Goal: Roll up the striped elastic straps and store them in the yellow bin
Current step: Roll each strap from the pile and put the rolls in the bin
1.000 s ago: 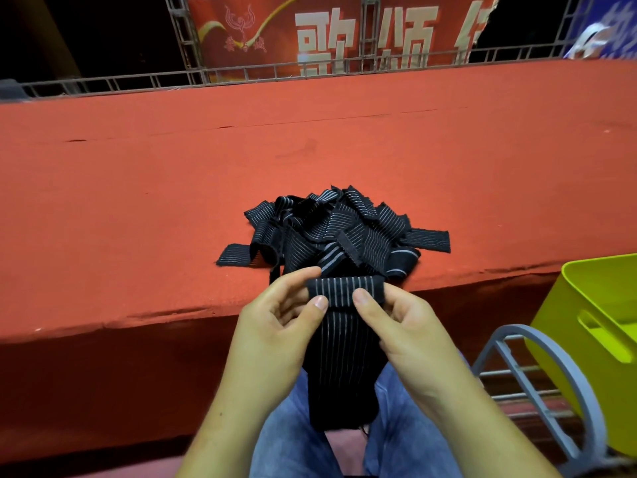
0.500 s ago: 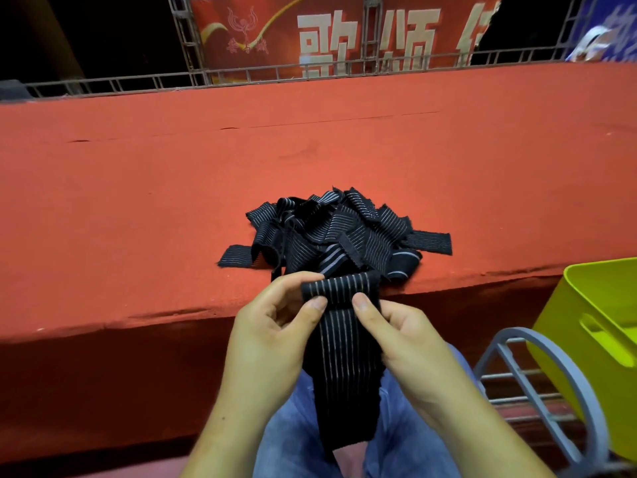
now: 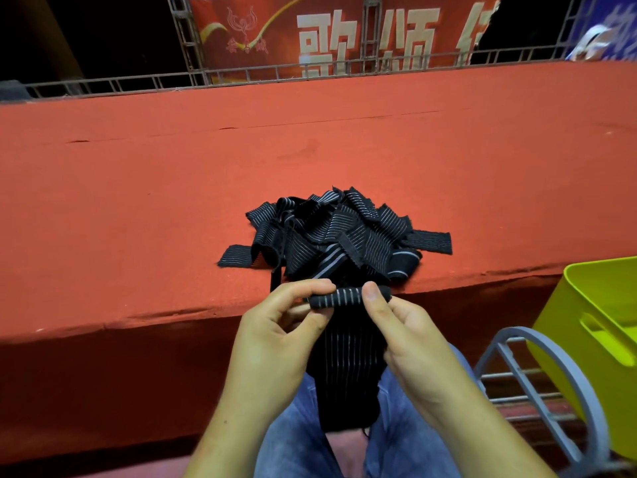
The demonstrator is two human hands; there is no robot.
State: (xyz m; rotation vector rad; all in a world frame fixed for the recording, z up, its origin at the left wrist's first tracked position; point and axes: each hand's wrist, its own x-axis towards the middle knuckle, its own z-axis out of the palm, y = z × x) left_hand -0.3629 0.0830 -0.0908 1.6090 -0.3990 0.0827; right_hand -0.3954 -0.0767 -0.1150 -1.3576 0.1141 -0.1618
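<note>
Striped elastic strap [image 3: 348,360] hangs over the person's lap, its top wound into a tight, ribbed roll. The left hand [image 3: 275,339] and right hand [image 3: 410,336] each pinch one end of the roll with fingers curled and wrists angled inward. The strap's lower end seems to be loose. A pile of straps [image 3: 331,236] lies just beyond on the red ledge [image 3: 310,150]. The smooth yellow bin [image 3: 593,322] stands at near right.

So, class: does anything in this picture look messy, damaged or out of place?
The loose straps lie tangled near the front edge of the red platform, ends sticking out. The banner behind looks torn on its right. The held strap looks neat.
</note>
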